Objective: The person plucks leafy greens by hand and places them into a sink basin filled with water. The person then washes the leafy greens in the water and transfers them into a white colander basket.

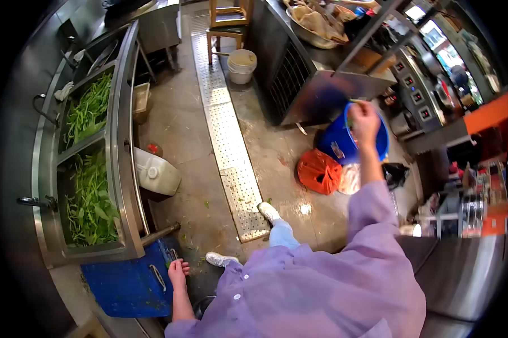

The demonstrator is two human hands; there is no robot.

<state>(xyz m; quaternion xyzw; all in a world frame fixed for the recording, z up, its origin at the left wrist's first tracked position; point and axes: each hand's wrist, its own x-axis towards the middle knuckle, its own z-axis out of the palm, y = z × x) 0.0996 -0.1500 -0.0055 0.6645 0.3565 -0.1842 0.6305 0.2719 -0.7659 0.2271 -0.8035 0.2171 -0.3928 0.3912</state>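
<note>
My right hand (pixel 365 123) is stretched out over the tall blue bin (pixel 337 141), its fingers closed. A bit of green shows beside those fingers, too small and blurred to name. Low on the left, my left hand (pixel 178 271) has its fingers curled together, with a small green piece at their tips that I cannot make out. Beside that hand lies a blue plastic board or lid (pixel 127 284) with a handle-like metal part. Leafy green vegetables fill the near sink basin (pixel 90 200), and more greens (pixel 90 107) lie in the far one.
A red plastic bag (pixel 318 172) sits against the bin. A white jug (pixel 157 172) stands by the sink. A perforated metal drain cover (pixel 231 146) runs along the wet floor. Farther off are a white bucket (pixel 242 65), a wooden chair (pixel 227 28) and a steel counter (pixel 273 39).
</note>
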